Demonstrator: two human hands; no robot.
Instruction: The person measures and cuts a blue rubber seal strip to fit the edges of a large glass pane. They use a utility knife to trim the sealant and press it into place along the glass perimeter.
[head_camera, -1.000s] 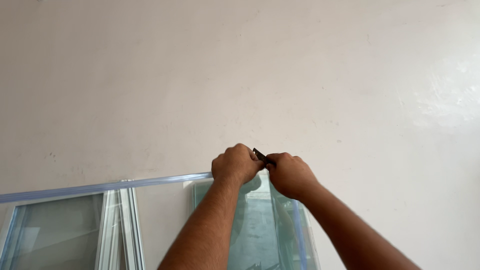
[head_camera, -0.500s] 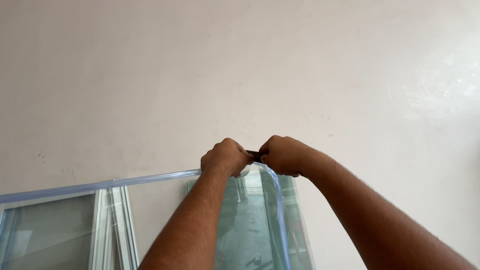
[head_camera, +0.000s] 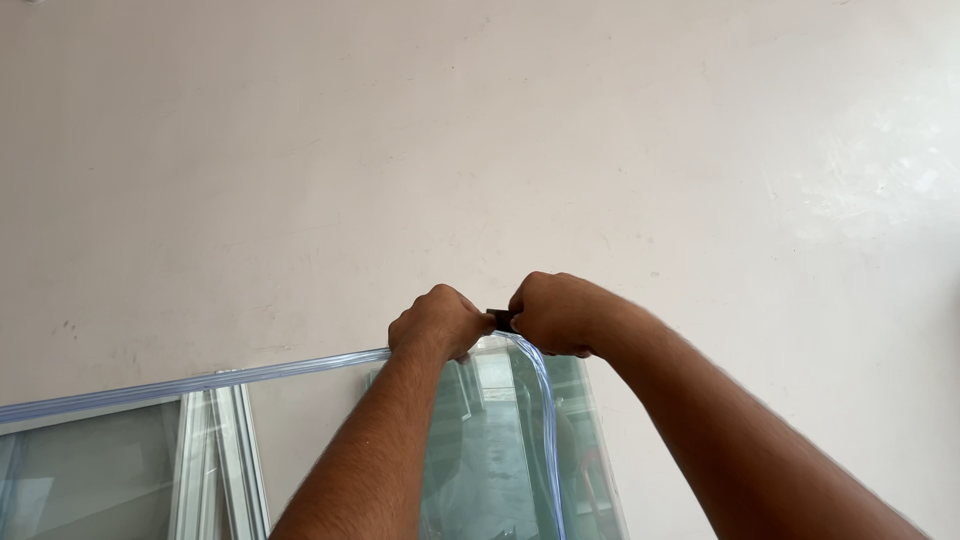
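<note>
Since the earlier frame both hands sit slightly higher and the right forearm crosses more of the lower right; the hands remain together at the pane's corner. Left hand (head_camera: 437, 322): fist closed over the clear plastic edge strip (head_camera: 200, 382) at the top of the glass pane (head_camera: 490, 450). Right hand (head_camera: 556, 312): fingers curled, pinching a small dark tool (head_camera: 499, 319) between the two hands. Strip's long axis runs left from the left hand, sloping slightly down toward the frame edge; past the corner it bends and runs downward. White window frame (head_camera: 225, 460) leans at lower left against the pale wall (head_camera: 480, 150).
</note>
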